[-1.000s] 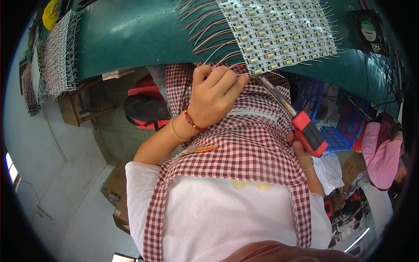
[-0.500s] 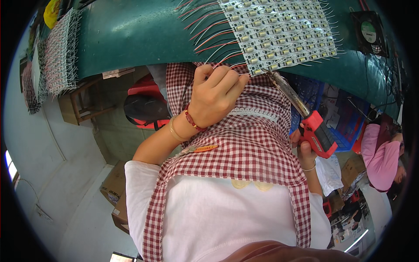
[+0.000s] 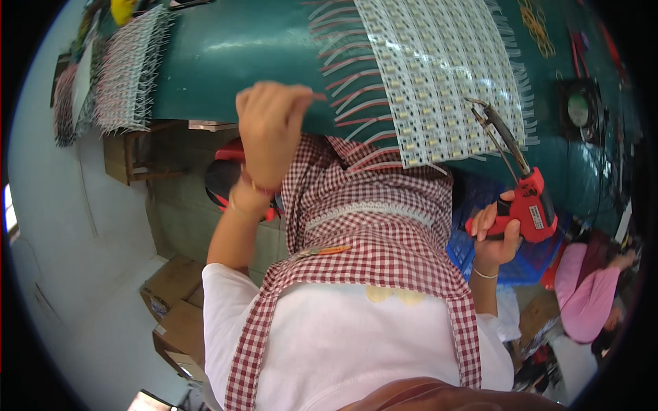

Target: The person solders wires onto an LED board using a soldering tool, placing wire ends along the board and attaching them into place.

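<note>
A panel of white LED circuit boards (image 3: 439, 82) lies on the green work table, with red and white wires (image 3: 360, 109) sticking out from its left side. My left hand (image 3: 269, 127) is raised to the left of these wires, apart from them. Its fingers are pinched together and blurred, so whatever is between them cannot be made out. In my right hand (image 3: 495, 233) is a red soldering gun (image 3: 534, 209), gripped by its handle. The gun's metal tip points up over the right part of the panel; whether it touches cannot be told.
At the far left of the green table (image 3: 219, 61) stands a stack of wired strips (image 3: 133, 68). A black fan-like device (image 3: 579, 109) is at the right, with yellow bands (image 3: 537, 27) farther back. A blue crate (image 3: 510, 257) sits below the table edge, and a person in pink sleeves (image 3: 586, 288) is beyond.
My left hand has left the wires at the panel's near corner and moved up and left. The soldering gun has moved right, away from that corner, and the whole view has shifted.
</note>
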A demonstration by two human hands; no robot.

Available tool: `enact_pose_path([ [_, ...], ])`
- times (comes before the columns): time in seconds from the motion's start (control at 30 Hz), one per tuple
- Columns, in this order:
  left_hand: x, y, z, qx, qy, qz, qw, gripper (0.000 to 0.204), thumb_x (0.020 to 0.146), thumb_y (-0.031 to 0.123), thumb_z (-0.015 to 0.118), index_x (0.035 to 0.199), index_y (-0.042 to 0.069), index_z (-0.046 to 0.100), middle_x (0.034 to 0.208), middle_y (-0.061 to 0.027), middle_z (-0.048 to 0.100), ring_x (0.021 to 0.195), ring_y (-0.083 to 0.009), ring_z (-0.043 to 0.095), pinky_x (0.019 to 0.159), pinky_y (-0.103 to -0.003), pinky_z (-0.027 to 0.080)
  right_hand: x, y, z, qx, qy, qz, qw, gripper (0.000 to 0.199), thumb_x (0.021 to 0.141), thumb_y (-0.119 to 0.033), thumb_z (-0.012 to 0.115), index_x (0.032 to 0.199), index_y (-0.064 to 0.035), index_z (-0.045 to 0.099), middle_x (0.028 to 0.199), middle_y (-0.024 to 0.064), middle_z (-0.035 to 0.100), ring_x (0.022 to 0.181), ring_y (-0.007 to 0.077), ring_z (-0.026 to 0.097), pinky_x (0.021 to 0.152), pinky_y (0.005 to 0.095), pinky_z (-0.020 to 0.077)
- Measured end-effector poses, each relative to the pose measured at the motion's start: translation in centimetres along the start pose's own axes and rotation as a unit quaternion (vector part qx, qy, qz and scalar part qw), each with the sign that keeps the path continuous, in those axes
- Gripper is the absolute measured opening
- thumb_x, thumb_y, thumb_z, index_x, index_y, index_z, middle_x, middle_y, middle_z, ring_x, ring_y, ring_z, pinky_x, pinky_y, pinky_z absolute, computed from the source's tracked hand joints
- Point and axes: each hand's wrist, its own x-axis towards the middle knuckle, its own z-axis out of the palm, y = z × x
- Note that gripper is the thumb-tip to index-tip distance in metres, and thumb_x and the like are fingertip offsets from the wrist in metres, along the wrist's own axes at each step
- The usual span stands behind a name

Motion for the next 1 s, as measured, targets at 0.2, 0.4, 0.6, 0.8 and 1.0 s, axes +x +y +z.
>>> enact_pose_path([
  [0.2, 9.2, -11.4, 4.2, 0.132, 0.047, 0.008, 0.99, 0.011, 0.079, 0.022, 0.068, 0.077, 0.012, 0.066, 0.082, -0.001, 0.062, 0.084, -0.0216, 0.058, 0.073, -0.039, 0.038, 2.4, -0.9, 1.2, 0.069, -0.025, 0.02, 0.997, 0.05, 0.098, -0.038, 0.045, 0.126, 0.0036, 0.04, 0.07, 0.0062, 0.05, 0.047, 0.0092, 0.043, 0.046, 0.0235, 0.0425],
  [0.4, 16.4, -17.6, 7.8, 0.255, -0.036, -0.009, 0.966, 0.014, 0.076, 0.027, 0.07, 0.076, 0.013, 0.067, 0.089, 0.0015, 0.058, 0.095, -0.0186, 0.055, 0.076, -0.041, 0.038, 3.8, -2.6, 1.6, 0.06, -0.01, 0.016, 0.998, 0.051, 0.098, -0.039, 0.044, 0.127, 0.0025, 0.04, 0.07, 0.0057, 0.05, 0.047, 0.009, 0.043, 0.045, 0.0233, 0.0422],
  [0.6, 18.4, -16.1, 7.8, 0.289, -0.094, -0.075, 0.95, 0.018, 0.074, 0.026, 0.072, 0.087, 0.015, 0.068, 0.096, -0.0013, 0.059, 0.101, -0.0204, 0.055, 0.08, -0.044, 0.041, 5.9, -3.9, 2.1, 0.08, 0.017, 0.005, 0.997, 0.048, 0.098, -0.037, 0.044, 0.126, 0.0018, 0.04, 0.071, 0.0061, 0.05, 0.046, 0.0088, 0.041, 0.043, 0.0227, 0.0395],
  [0.8, 16.1, -3.6, 9.4, -0.014, -0.1, 0.112, 0.989, 0.017, 0.076, 0.015, 0.069, 0.092, 0.01, 0.065, 0.092, -0.008, 0.061, 0.095, -0.0286, 0.058, 0.079, -0.04, 0.046, 11.9, -4.3, 2.0, 0.025, 0.078, -0.018, 0.996, 0.045, 0.098, -0.034, 0.049, 0.125, 0.002, 0.043, 0.078, 0.0063, 0.05, 0.061, 0.0119, 0.047, 0.065, 0.0305, 0.0438],
  [1.0, 19.5, -4.1, 11.3, -0.093, -0.236, -0.054, 0.966, 0.019, 0.079, 0.02, 0.067, 0.084, 0.002, 0.065, 0.087, -0.015, 0.064, 0.085, -0.0326, 0.062, 0.077, -0.041, 0.049, 15.5, -1.4, -1.6, 0.213, 0.053, 0.002, 0.976, 0.039, 0.097, -0.026, 0.052, 0.122, 0.0036, 0.047, 0.113, 0.019, 0.058, 0.121, 0.0295, 0.05, 0.116, 0.0452, 0.0253],
])
